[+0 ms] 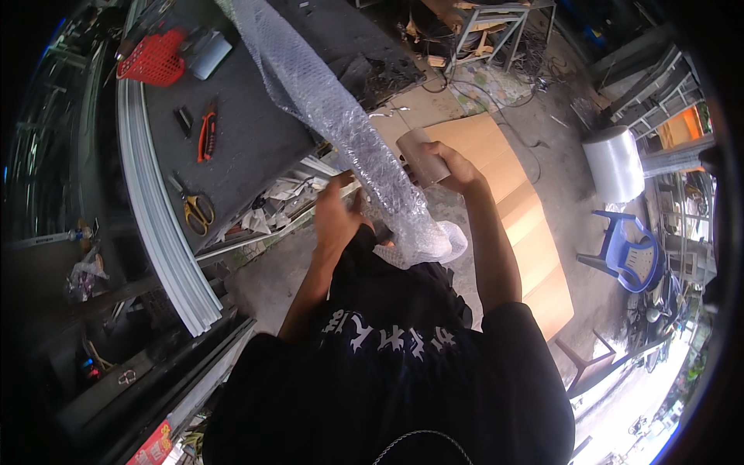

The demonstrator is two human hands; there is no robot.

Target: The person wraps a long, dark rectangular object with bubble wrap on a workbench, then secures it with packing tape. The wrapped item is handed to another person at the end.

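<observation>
R hand [459,169] grips brown cyl. roll [423,158] just right of long, clear plastic bubble-wrap strip [341,128] slanting off dark flat worktop [252,120], prob. to keep roll handy, w/ blurred L hand [335,218] opposite, can't tell its grip.

In the upper left of the frame, the basket [155,60], pliers [207,138] and scissors [198,215] lie on the table [256,108], with metal strips [151,174] along its left edge. The bubble wrap [341,124] slants from the top edge to the centre, between the left hand [333,219] and the right hand [457,167], which has the roll [421,157]. Right of centre, cardboard [527,225] lies on the floor [570,205]; farther right, the chair [632,252] stands below a large wrap roll [612,164].
</observation>
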